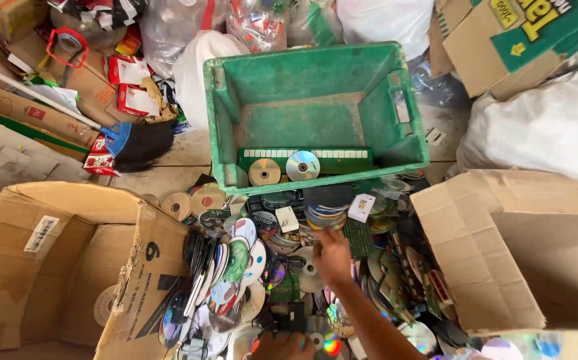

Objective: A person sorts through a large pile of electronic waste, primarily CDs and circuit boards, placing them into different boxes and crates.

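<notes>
- Head cam, looking straight down: my right hand (332, 257) is stretched out over a big messy pile of discs (249, 267) on the floor. Fingers are curled down into the heap, touching the discs and bits under them, but I honestly can't tell if they're clamped on anything.
- My left hand (282, 345) is right at the near edge of the view, resting on the near end of the same pile beside a shiny rainbow disc (332, 345). Only the knuckles show, so I can't tell the grip there either.
- Just beyond the pile sits a green plastic crate (315, 67), tilted toward me. In it lie two discs, a gold one (264, 172) and a silver one (302, 165), touching a long green circuit board (342, 157).
- An open cardboard box (55, 267) sits to the left of the pile, and another cardboard box (502, 247) to the right, both close against the heap.
- Far left there's a broom (139, 143) lying on flattened cardboard, and white sacks (542, 127) at far right.
</notes>
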